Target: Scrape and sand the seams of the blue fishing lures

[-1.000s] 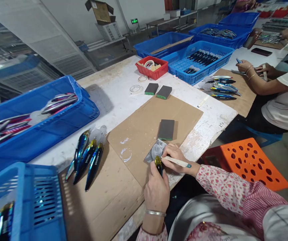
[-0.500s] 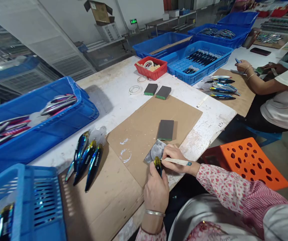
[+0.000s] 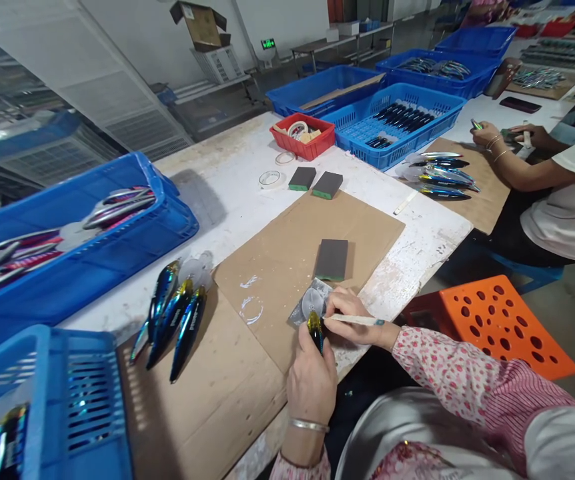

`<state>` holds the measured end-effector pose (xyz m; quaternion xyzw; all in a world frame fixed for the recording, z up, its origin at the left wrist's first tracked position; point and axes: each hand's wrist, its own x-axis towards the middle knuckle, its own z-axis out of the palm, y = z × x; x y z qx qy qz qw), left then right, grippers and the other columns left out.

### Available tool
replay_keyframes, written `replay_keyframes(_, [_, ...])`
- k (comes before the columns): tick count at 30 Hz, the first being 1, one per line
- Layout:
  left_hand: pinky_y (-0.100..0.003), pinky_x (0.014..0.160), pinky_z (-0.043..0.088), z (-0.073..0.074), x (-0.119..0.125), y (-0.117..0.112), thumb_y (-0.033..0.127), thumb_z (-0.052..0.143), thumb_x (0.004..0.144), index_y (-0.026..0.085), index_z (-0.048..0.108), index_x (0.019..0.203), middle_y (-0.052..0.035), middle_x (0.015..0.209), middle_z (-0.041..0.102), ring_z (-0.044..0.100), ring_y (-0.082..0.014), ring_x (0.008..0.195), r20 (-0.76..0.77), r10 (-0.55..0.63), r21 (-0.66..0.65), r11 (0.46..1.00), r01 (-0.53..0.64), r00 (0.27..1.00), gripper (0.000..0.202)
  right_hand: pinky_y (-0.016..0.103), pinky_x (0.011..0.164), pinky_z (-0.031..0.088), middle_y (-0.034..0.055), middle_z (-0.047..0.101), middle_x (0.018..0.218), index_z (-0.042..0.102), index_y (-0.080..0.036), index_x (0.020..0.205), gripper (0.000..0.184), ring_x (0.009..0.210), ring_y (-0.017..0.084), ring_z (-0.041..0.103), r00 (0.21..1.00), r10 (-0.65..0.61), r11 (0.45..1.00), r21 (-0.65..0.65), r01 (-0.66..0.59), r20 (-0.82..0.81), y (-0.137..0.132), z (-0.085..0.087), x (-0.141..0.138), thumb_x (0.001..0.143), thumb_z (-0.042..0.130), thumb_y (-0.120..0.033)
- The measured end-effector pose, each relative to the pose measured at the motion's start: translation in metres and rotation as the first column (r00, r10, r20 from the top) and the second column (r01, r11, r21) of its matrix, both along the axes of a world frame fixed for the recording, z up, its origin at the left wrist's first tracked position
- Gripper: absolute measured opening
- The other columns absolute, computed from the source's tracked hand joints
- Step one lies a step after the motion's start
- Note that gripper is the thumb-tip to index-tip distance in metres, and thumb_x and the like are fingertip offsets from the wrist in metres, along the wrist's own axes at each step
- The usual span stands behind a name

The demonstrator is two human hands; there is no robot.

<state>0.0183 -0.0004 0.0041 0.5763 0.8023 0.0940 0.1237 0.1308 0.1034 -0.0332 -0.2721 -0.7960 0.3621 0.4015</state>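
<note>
My left hand (image 3: 312,380) is closed around a fishing lure (image 3: 314,328) with a dark body, a yellow head and a clear round lip pointing away from me. Between the fingers of my right hand (image 3: 348,313) is a slim off-white stick-like tool (image 3: 355,320); its tip lies close beside the lure's head, and whether they touch I cannot tell. Under the lip lies a grey, worn-looking sheet (image 3: 295,313) on the cardboard (image 3: 272,267). Just beyond it rests a dark sanding block (image 3: 331,259) with a green base.
Three or so blue-black lures (image 3: 187,333) lie left of my hands. Blue baskets (image 3: 177,217) of lures stand farther left. Two sanding blocks (image 3: 326,185), tape rolls and a red bin (image 3: 312,147) sit beyond. A co-worker (image 3: 557,180) works at right, near an orange stool (image 3: 507,327).
My hands, the lure and the tool stay almost in place, with only a slight shift of the tool. At right the co-worker's hands have changed position, turning a small item.
</note>
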Motion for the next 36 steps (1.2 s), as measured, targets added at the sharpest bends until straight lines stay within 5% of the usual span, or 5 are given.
replay_keyframes(5, [-0.036, 0.066, 0.053, -0.004, -0.002, -0.001, 0.03, 0.035, 0.095, 0.002, 0.036, 0.134, -0.0214, 0.109, 0.068, 0.071, -0.0277, 0.082, -0.01, 0.008, 0.015, 1.0, -0.008, 1.0, 0.047, 0.032, 0.07, 0.039, 0.0012, 0.052, 0.076, 0.047, -0.021, 0.076, 0.023, 0.075, 0.017, 0.049, 0.998, -0.056, 0.988, -0.145, 0.051, -0.03, 0.0, 0.004, 0.003, 0.093, 0.048, -0.036])
replay_keyframes(12, [-0.034, 0.066, 0.052, -0.007, -0.003, -0.002, 0.033, 0.033, 0.095, 0.005, 0.036, 0.135, -0.0202, 0.108, 0.068, 0.071, -0.0268, 0.084, -0.017, 0.013, 0.014, 1.0, -0.013, 1.0, 0.049, 0.034, 0.074, 0.038, 0.0023, 0.055, 0.074, 0.049, -0.021, 0.073, 0.026, 0.077, 0.019, 0.048, 0.997, 0.004, 1.0, 0.015, -0.005, 0.081, 0.002, -0.004, 0.001, 0.092, 0.052, -0.039])
replay_keyframes(19, [-0.03, 0.062, 0.05, 0.003, -0.016, 0.001, 0.034, 0.041, 0.094, 0.009, 0.041, 0.132, -0.0136, 0.092, 0.073, 0.071, -0.0241, 0.077, -0.04, -0.031, -0.016, 0.999, 0.03, 0.999, 0.046, 0.023, 0.055, 0.037, -0.0032, 0.051, 0.071, 0.051, -0.02, 0.084, 0.027, 0.062, 0.012, 0.048, 0.982, -0.049, 0.867, -0.496, -0.05, -0.184, 0.015, 0.004, 0.014, 0.09, 0.056, -0.046])
replay_keyframes(24, [-0.031, 0.061, 0.048, 0.013, -0.027, 0.006, 0.04, 0.041, 0.095, 0.009, 0.045, 0.131, -0.0157, 0.091, 0.072, 0.071, -0.0273, 0.081, -0.113, -0.066, -0.147, 0.988, 0.049, 0.991, 0.048, 0.027, 0.066, 0.039, -0.0003, 0.053, 0.072, 0.059, -0.018, 0.072, 0.023, 0.072, 0.015, 0.05, 0.998, -0.015, 0.941, -0.339, -0.007, -0.063, 0.024, 0.013, 0.005, 0.082, 0.066, -0.036])
replay_keyframes(36, [-0.031, 0.067, 0.048, 0.013, -0.032, 0.009, 0.04, 0.035, 0.096, 0.012, 0.036, 0.138, -0.0159, 0.1, 0.071, 0.069, -0.0265, 0.089, 0.013, -0.064, -0.238, 0.969, 0.065, 0.998, 0.051, 0.026, 0.068, 0.037, -0.0011, 0.053, 0.07, 0.059, -0.017, 0.069, 0.02, 0.072, 0.015, 0.05, 0.998, 0.01, 0.916, -0.399, -0.035, -0.065, 0.025, 0.008, 0.0, 0.079, 0.068, -0.032])
